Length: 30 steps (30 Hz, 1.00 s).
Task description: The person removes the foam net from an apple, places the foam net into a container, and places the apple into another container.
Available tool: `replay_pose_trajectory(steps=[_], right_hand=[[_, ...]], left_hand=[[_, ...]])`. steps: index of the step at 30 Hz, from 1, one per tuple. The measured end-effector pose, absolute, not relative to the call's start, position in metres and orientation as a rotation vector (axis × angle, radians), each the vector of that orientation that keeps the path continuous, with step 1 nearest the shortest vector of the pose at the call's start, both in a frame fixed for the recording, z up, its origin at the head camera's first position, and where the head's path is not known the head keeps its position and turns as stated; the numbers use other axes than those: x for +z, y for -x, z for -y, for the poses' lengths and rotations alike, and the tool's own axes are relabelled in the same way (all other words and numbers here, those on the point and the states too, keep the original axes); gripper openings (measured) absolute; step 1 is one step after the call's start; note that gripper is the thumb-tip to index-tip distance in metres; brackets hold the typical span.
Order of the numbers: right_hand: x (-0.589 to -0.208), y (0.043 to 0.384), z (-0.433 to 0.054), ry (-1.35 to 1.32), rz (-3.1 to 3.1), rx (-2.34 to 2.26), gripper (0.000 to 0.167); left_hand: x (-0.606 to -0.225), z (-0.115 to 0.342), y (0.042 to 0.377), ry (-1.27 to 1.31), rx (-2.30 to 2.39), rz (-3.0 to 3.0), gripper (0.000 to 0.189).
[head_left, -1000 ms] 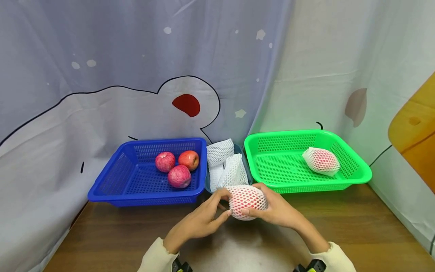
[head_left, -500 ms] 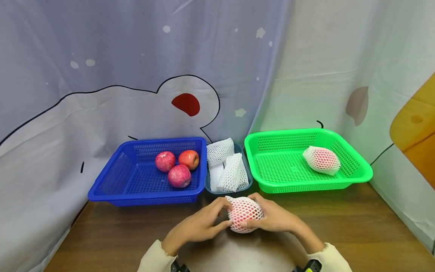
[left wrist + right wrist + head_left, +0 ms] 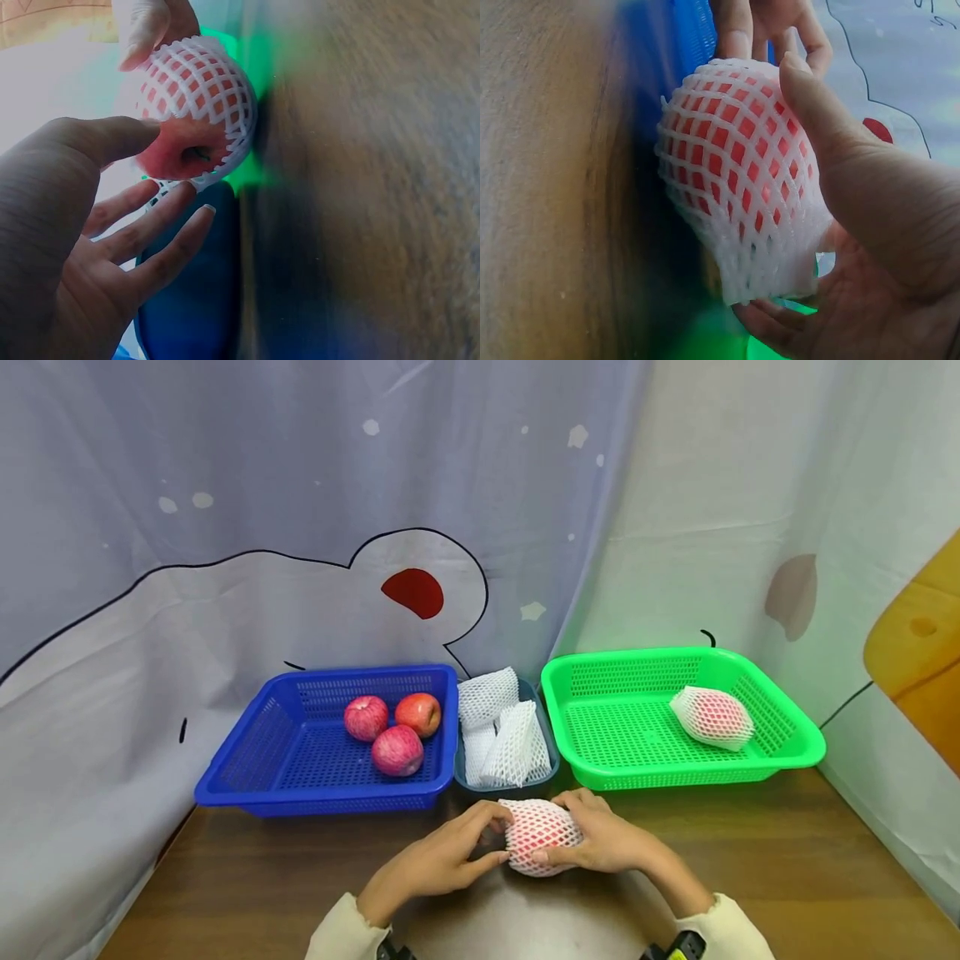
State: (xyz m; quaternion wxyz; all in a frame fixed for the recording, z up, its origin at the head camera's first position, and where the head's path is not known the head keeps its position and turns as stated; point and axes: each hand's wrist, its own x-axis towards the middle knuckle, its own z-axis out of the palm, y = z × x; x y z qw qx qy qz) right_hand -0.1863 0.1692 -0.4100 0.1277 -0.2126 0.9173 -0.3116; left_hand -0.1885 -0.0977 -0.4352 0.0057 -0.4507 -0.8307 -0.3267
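Observation:
A red apple (image 3: 174,146) sits inside a white foam net (image 3: 542,835), close over the table in front of the small basket. Its stem end stays bare on the left, as the left wrist view shows. From the right, my right hand (image 3: 611,839) grips the netted apple, thumb across the near side. The gathered end of the net points into that palm in the right wrist view. At the bare end, my left hand (image 3: 442,853) holds the net's open edge between thumb and fingertips, the thumb right at the apple's skin.
Several loose foam nets (image 3: 510,747) lie in a small dark blue basket (image 3: 553,752) behind the hands. To its left, a blue basket (image 3: 322,795) contains 3 bare apples (image 3: 397,751). To its right, a green basket (image 3: 652,777) contains one netted apple (image 3: 712,718). A printed curtain (image 3: 300,485) hangs behind.
Both hands have come down and nearer to the body with the netted apple, away from the small basket. Over the last half second they have barely moved.

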Motion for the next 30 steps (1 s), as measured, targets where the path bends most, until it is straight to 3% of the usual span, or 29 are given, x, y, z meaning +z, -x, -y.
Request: replay_pose_trajectory(steps=[5, 15, 30], right_hand=[[-0.4100, 0.1895, -0.1684, 0.671, -2.679, -0.891, 0.069], [-0.4077, 0.1910, -0.1730, 0.856, -2.548, -0.906, 0.084], [-0.4033, 0.1857, -0.1718, 0.873, -2.602, -0.870, 0.082]], left_hand=[[-0.4372, 0.0981, 0.1891, 1.373, -1.072, 2.621, 0.034], [-0.4386, 0.0988, 0.1909, 1.249, -1.166, 2.688, 0.029], [-0.4340, 0.0994, 0.1875, 1.146, -1.134, 2.583, 0.009]])
